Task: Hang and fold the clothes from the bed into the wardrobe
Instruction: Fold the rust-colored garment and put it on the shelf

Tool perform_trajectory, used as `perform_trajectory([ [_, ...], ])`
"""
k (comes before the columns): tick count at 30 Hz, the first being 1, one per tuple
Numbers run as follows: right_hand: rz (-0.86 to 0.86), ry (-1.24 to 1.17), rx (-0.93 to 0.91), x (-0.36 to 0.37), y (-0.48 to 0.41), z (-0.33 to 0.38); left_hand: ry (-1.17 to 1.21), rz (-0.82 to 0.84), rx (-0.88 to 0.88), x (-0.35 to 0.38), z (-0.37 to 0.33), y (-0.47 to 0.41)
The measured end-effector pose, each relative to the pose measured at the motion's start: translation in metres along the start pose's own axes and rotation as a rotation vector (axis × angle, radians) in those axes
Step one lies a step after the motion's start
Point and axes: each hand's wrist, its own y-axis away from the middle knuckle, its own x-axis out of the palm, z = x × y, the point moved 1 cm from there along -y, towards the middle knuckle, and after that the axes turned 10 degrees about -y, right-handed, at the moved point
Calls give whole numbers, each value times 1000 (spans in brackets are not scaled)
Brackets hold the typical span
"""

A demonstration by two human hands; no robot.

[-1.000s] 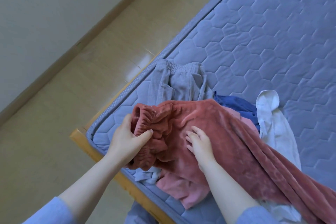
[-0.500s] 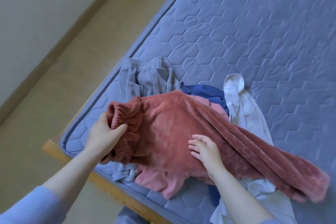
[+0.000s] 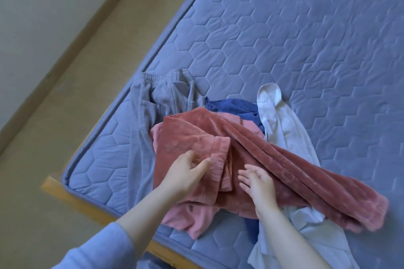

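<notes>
Rust-red velvet trousers (image 3: 273, 159) lie across a pile of clothes at the near corner of the bed. Their waist end is folded over onto the legs, and one leg runs off to the right. My left hand (image 3: 185, 172) lies on that folded flap, holding a bit of the cloth between thumb and fingers. My right hand (image 3: 255, 181) rests beside it on the trousers, fingers spread and straight. Under the trousers lie a pink garment (image 3: 185, 218), grey trousers (image 3: 157, 98), a dark blue garment (image 3: 231, 107) and a white shirt (image 3: 286, 131).
The blue-grey quilted mattress (image 3: 284, 28) stretches away to the right and back. Its wooden frame (image 3: 72, 194) shows at the near corner. Beige floor (image 3: 65, 116) and a skirting board along the wall lie to the left. No wardrobe is in view.
My left hand has carried the bunched waist end rightward and laid it flat over the trousers. My right hand has shifted slightly right and its fingers have spread.
</notes>
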Motion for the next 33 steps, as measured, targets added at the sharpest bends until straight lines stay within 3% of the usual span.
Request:
perform_trajectory([
  [5,-28,-3,-18,-30,-8,1,-59,-99,57,6,-13,2],
  [18,-98,44,-122,-154,-8,0,-193,68,282,94,-101,21],
  [26,-109,281,-263,-264,-17,-5,-326,103,399,181,-149,32],
  [30,-123,439,-327,-309,-22,-7,-619,45,656,216,-174,32],
  [33,-112,557,-408,-333,-28,-3,-708,43,685,239,-188,27],
])
